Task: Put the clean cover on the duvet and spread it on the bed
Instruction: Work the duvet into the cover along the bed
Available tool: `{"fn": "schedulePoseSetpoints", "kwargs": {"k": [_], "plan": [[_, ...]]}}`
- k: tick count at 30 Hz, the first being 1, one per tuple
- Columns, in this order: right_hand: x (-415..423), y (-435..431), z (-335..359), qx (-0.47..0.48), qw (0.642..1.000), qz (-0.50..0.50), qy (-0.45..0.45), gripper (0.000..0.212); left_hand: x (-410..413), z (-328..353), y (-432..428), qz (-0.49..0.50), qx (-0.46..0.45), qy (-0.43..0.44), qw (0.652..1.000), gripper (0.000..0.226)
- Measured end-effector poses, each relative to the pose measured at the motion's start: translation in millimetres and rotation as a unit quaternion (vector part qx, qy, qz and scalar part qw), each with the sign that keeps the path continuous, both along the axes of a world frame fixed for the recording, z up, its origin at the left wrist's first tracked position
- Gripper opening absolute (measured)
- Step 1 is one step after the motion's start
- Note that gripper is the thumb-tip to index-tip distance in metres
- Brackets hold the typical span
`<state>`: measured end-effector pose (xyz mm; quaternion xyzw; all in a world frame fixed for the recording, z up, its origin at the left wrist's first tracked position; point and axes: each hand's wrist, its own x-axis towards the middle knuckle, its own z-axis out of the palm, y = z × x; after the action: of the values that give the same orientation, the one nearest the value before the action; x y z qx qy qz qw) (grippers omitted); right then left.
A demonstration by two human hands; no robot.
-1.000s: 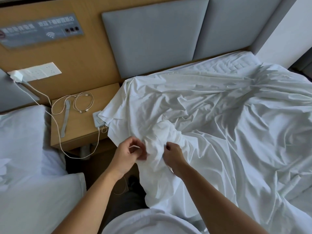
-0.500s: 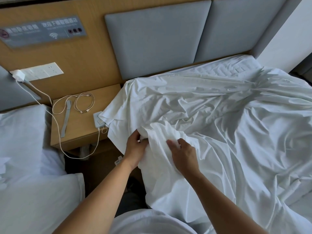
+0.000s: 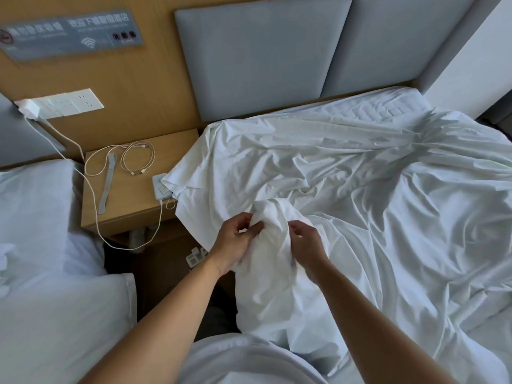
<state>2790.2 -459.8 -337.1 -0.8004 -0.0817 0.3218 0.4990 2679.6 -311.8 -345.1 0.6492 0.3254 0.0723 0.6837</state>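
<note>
Closest in, the left hand (image 3: 235,242) and the right hand (image 3: 306,245) meet at the near side edge of the bed (image 3: 388,106). Both have their fingers curled into one raised bunch of the white cover (image 3: 360,189), the left pinching it from the side and the right gripping it just beside. Whether a corner of the duvet sits inside that bunch cannot be told.

The cloth looks thin, light and limp. It will likely sag and crease wherever it is not held, and slide easily over itself. A seam or corner seems the best place to hold it, pinched firmly through all layers, since a grip on loose mid-panel fabric would probably only drag folds along.

Beyond the hands, the cover lies crumpled across most of the mattress, one flap spilling onto the nightstand (image 3: 133,195) over a white charger (image 3: 159,187) and beside coiled cables (image 3: 138,159). Farthest off stands the grey padded headboard (image 3: 263,65).
</note>
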Motion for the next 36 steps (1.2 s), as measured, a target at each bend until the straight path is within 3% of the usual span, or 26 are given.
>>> {"fn": "schedulePoseSetpoints", "kwargs": {"k": [1, 3, 5, 8, 11, 14, 18, 22, 23, 24, 25, 26, 27, 31, 36], "plan": [[2, 7, -1, -0.007, 0.994, 0.004, 0.111, 0.020, -1, 1, -1, -0.015, 0.015, 0.003, 1.000, 0.013], [4, 13, -2, -0.037, 0.971, 0.061, 0.227, 0.020, -4, 2, -2, -0.021, 0.045, 0.020, 0.999, 0.013], [2, 15, -3, -0.029, 0.950, 0.126, 0.284, 0.034, -7, 2, -1, -0.005, 0.086, 0.039, 0.995, 0.013], [-3, 19, -13, 0.052, 0.942, 0.069, 0.325, 0.034, -8, 7, -5, 0.064, 0.132, 0.032, 0.989, 0.010], [-9, 22, -19, 0.087, 0.952, -0.014, 0.294, 0.031, -12, 16, -15, 0.076, 0.224, 0.009, 0.972, 0.014], [-13, 28, -18, 0.051, 0.981, -0.048, 0.182, 0.042, -28, 26, -12, 0.059, 0.311, -0.025, 0.948, 0.018], [-16, 37, -8, 0.078, 0.989, -0.077, 0.099, 0.033, -61, 34, -13, -0.019, 0.329, -0.054, 0.943, 0.024], [-25, 41, -8, 0.071, 0.995, -0.037, 0.063, 0.044, -79, 23, -30, -0.137, 0.280, -0.004, 0.950, 0.014], [-26, 39, -9, 0.070, 0.995, -0.029, 0.063, 0.039, -78, 19, -33, -0.142, 0.206, 0.009, 0.968, 0.010], [-27, 36, -10, 0.069, 0.995, -0.017, 0.065, 0.037, -75, 16, -34, -0.101, 0.068, 0.015, 0.992, 0.012], [-26, 33, -10, 0.067, 0.995, -0.003, 0.071, 0.043, -69, 15, -33, -0.018, -0.093, 0.013, 0.995, 0.014], [-25, 30, -8, 0.065, 0.995, 0.011, 0.079, 0.051, -63, 12, -32, 0.060, -0.209, 0.014, 0.976, 0.016], [-24, 27, -7, 0.064, 0.994, 0.022, 0.082, 0.056, -57, 7, -30, 0.105, -0.262, 0.018, 0.959, 0.016], [-22, 22, -1, 0.076, 0.992, 0.036, 0.090, 0.057, -30, 1, -30, 0.006, -0.155, 0.033, 0.987, 0.022], [-15, 14, -4, 0.017, 0.999, 0.052, 0.000, 0.039, -6, 8, -36, -0.050, -0.083, -0.002, 0.995, 0.023]]}}
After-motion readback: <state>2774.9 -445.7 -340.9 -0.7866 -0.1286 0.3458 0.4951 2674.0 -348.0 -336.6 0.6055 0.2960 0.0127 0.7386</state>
